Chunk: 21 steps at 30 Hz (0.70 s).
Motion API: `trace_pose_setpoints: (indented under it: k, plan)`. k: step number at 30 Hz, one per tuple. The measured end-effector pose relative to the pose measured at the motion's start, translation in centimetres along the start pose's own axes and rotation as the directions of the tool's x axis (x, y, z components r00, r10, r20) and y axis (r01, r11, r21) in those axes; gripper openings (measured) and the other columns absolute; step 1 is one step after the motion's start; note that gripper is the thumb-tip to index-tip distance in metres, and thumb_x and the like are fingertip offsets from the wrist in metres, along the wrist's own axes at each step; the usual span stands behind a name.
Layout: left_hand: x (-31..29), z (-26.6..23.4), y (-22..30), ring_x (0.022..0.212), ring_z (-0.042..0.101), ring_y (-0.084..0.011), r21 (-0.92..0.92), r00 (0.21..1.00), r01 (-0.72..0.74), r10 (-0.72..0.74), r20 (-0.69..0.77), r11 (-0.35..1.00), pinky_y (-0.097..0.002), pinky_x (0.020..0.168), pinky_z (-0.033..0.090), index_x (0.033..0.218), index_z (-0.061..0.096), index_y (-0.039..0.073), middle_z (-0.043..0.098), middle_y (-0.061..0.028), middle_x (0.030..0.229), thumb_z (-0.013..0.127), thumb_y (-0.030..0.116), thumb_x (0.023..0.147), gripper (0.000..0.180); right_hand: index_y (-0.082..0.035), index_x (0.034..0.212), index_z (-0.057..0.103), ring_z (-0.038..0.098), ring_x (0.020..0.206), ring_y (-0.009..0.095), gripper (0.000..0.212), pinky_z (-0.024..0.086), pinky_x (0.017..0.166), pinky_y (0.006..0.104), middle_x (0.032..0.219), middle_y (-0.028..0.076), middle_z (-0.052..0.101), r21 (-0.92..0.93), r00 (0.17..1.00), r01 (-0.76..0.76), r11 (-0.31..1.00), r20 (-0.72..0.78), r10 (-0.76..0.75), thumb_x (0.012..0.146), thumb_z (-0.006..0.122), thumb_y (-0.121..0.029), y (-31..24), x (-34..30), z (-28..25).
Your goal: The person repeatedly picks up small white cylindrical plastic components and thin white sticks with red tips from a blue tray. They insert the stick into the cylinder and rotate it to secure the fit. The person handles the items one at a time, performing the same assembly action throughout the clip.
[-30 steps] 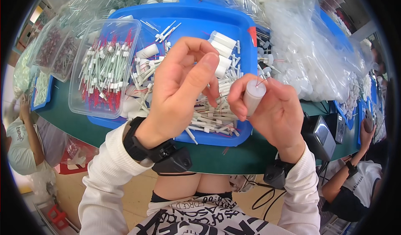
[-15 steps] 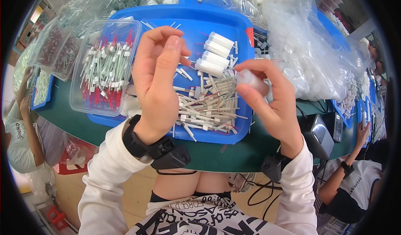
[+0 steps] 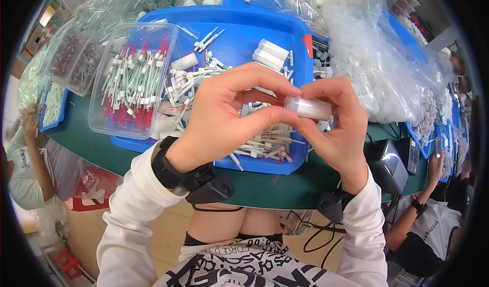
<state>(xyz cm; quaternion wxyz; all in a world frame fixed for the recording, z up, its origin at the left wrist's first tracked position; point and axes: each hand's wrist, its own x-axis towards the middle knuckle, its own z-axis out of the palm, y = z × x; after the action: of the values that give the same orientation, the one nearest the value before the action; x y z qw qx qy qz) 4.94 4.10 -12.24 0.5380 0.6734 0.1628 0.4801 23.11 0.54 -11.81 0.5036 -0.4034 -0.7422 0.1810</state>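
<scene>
A short white plastic cylinder (image 3: 311,108) lies level between my two hands above the blue tray (image 3: 244,24). My right hand (image 3: 346,129) is closed around it, with thumb and fingers at its right part. At its left end, the thumb and index finger of my left hand (image 3: 224,113) pinch the rim. A thin red wire (image 3: 270,99) runs from that end into the hollow of my left hand. Below lie many thin white sticks (image 3: 254,149), partly hidden by my left hand. Similar white cylinders (image 3: 270,55) lie side by side behind my hands.
At the left, a clear plastic box (image 3: 97,119) holds white-tipped sticks with red wires. Bags of clear tubes (image 3: 122,11) and white caps (image 3: 372,78) stand behind. Black devices (image 3: 388,167) with cables sit at the right. Other people work at both sides.
My left hand has moved right and down from above the tray, and its fingers have closed at the cylinder's left end. My right hand keeps its hold, the cylinder now more level.
</scene>
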Motion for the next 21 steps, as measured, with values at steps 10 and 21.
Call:
trace_pose_setpoints:
  k: [10, 21]
  plan:
    - [-0.27, 0.05, -0.02, 0.085, 0.06, -0.0187, 0.065, 0.996, -0.059, 0.063, -0.061, 0.996, -0.0273, 0.075, 0.049, 0.093, 0.063, -0.005, 0.061, -0.0147, 0.093, 0.064, -0.011, 0.071, 0.023, 0.001, 0.09, 0.053, 0.058, 0.08, 0.012, 0.03, 0.047, 0.071, 0.0249, 0.088, 0.009, 0.061, 0.012, 0.996, -0.063, 0.998, 0.068, 0.062, 0.068, 0.074, -0.002, -0.7, 0.03, -0.57]
    - [0.17, 0.17, 0.4, 0.092, 0.059, -0.018, 0.007, 0.975, 0.111, -0.108, -0.194, 0.994, -0.029, 0.079, 0.049, 0.104, 0.057, -0.007, 0.061, -0.0137, 0.099, 0.056, -0.003, 0.082, 0.022, 0.001, 0.095, 0.056, 0.059, 0.076, 0.01, 0.026, 0.046, 0.067, 0.0216, 0.09, 0.007, 0.061, 0.329, 0.958, -0.266, 0.906, -0.013, 0.286, 0.073, 0.07, -0.004, 0.09, 0.43, -0.42]
